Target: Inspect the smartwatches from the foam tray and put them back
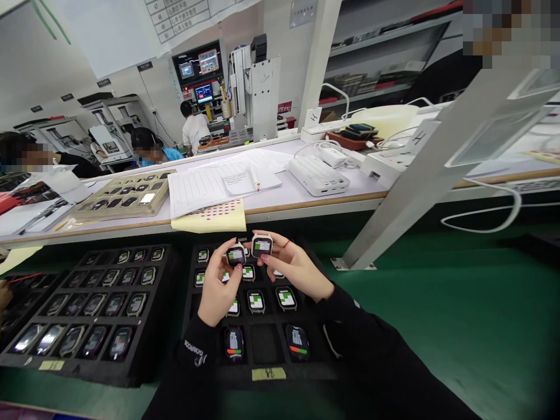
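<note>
My left hand (pixel 220 290) grips a smartwatch case (pixel 236 255) by its edges, thumb at the lower rim. Beside it, my right hand (pixel 300 268) pinches a second smartwatch case (pixel 262 246), with the thumb on its lower edge. Both screens are lit with green and white blocks and face me. Below the hands lies a black foam tray (pixel 268 344) with watch cases in its pockets. Several show green and white screens, such as one watch (pixel 286 298); two in the front row show other patterns. One front pocket holds no watch. My hands hide part of the back rows.
Another black tray of watches (pixel 146 350) stands at the left. Above, a shelf carries papers (pixel 196 184), a white power bank (pixel 318 175), a beige tray of watch parts (pixel 122 195) and cables. A slanted metal post (pixel 406 157) rises at the right. Co-workers sit beyond.
</note>
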Demonstrator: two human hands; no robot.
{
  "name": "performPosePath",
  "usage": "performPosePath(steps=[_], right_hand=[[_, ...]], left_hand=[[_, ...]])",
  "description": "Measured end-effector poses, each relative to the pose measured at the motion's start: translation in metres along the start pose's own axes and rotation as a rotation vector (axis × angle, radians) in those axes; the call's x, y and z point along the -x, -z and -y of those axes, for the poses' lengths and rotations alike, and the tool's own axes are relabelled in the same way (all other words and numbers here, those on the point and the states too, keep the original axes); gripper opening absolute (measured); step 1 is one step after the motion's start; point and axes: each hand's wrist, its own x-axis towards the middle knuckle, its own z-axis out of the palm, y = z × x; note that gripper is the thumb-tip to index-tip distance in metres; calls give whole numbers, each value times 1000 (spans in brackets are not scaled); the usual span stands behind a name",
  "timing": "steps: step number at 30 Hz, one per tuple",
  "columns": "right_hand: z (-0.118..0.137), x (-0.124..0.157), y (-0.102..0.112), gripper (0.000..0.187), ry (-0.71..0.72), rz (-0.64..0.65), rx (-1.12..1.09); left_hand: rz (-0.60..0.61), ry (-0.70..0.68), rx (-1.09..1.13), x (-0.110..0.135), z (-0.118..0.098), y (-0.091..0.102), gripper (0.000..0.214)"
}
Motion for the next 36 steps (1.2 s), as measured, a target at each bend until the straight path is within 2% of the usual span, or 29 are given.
performPosePath(steps=[5,10,14,18,23,26,28,30,33,36], right_hand=[[0,2,1,57,-1,44,-38],[-1,1,1,53,-15,11,-34],[0,1,-1,51,-28,-32,-4],[0,1,-2,50,-20,-16,-18],[-2,2,-3,48,-3,6,-32],[0,3,-6,46,-1,16,-3],[3,5,-10,48,-13,28,20],[6,10,-13,58,-35,63,30],[11,26,-16,72,-100,136,56],[12,47,-14,66,-269,235,199]], left_hand=[[20,3,19,1,-1,1,42],[6,9,26,1,-3,1,39],[-12,8,9,2,-3,0,37],[-39,14,-14,1,-2,-2,35],[-127,11,-33,-2,1,-3,26],[-110,23,6,-1,-4,-1,29],[-83,49,47,3,-10,4,34],[-51,92,60,9,-17,12,37],[0,190,-35,23,-20,31,38],[12,302,-184,40,-13,54,42]])
